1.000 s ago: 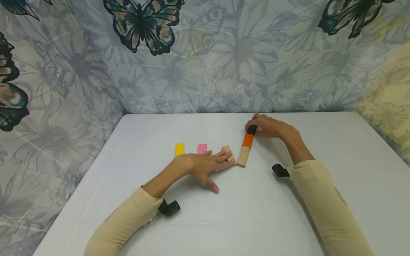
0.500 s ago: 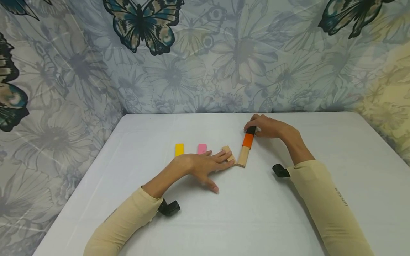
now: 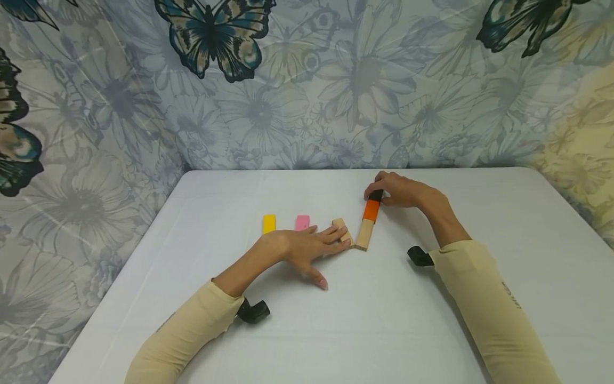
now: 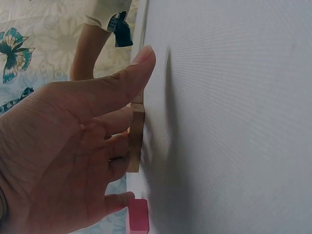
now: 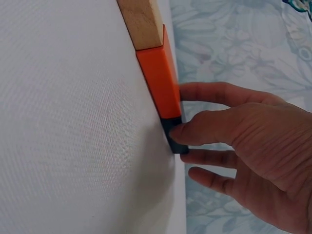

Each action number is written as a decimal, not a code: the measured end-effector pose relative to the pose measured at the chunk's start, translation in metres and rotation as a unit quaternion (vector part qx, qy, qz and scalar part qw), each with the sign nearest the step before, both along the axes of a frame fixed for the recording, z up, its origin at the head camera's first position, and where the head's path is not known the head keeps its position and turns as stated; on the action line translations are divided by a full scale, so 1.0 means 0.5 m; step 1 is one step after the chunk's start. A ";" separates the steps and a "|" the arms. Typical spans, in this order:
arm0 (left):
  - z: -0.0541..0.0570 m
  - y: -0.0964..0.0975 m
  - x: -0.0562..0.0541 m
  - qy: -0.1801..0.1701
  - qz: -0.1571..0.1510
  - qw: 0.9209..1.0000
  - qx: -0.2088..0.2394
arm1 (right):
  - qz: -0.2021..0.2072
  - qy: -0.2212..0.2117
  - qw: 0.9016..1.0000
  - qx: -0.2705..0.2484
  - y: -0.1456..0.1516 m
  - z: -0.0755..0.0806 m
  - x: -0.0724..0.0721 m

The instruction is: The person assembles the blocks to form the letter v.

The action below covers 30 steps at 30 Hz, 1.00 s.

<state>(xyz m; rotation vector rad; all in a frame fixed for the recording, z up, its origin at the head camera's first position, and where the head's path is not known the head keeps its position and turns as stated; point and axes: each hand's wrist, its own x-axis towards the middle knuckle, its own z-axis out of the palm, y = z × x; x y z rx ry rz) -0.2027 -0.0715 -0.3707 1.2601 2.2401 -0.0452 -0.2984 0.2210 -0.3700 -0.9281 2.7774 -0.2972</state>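
In the head view, a plain wooden block (image 3: pixel 364 234), an orange block (image 3: pixel 371 211) and a black block (image 3: pixel 376 196) lie end to end in a slanting row. My right hand (image 3: pixel 402 189) pinches the black block at the far end, its thumb (image 5: pixel 187 134) on the near side in the right wrist view. A second wooden block (image 3: pixel 338 222) angles away from the row's near end, meeting it at a corner. Over that block spreads my left hand (image 3: pixel 307 250), fingers extended and touching it. One left finger reaches the pink block (image 4: pixel 139 214) in the left wrist view.
A yellow block (image 3: pixel 269 224) lies left of the pink one, its near part behind my left wrist. Black wrist cameras (image 3: pixel 254 312) stick out from both sleeves. Behind the white table (image 3: pixel 384 320) hangs a butterfly-patterned cloth (image 3: pixel 364 96).
My right hand has shifted very slightly left with the black block, and the orange block has edged left too. The left hand stays where it was.
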 end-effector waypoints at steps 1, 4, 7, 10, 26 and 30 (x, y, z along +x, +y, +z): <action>0.000 0.000 0.000 0.000 -0.001 1.000 0.000 | 0.001 0.001 1.000 -0.001 0.000 0.000 0.000; 0.000 0.000 -0.001 0.000 -0.003 1.000 0.000 | 0.005 0.003 1.000 0.000 0.000 0.000 0.001; 0.000 -0.001 -0.001 -0.002 -0.002 1.000 0.002 | 0.004 0.004 1.000 0.002 0.001 0.000 0.001; 0.002 -0.001 0.000 -0.006 -0.001 1.000 0.003 | 0.004 0.003 1.000 0.006 0.002 0.001 0.002; 0.003 -0.001 0.003 -0.002 0.002 1.000 -0.001 | -0.010 -0.003 0.999 0.030 -0.001 0.007 0.004; 0.004 0.000 0.002 -0.001 0.001 1.000 -0.001 | -0.010 0.003 0.999 0.030 0.000 0.004 0.004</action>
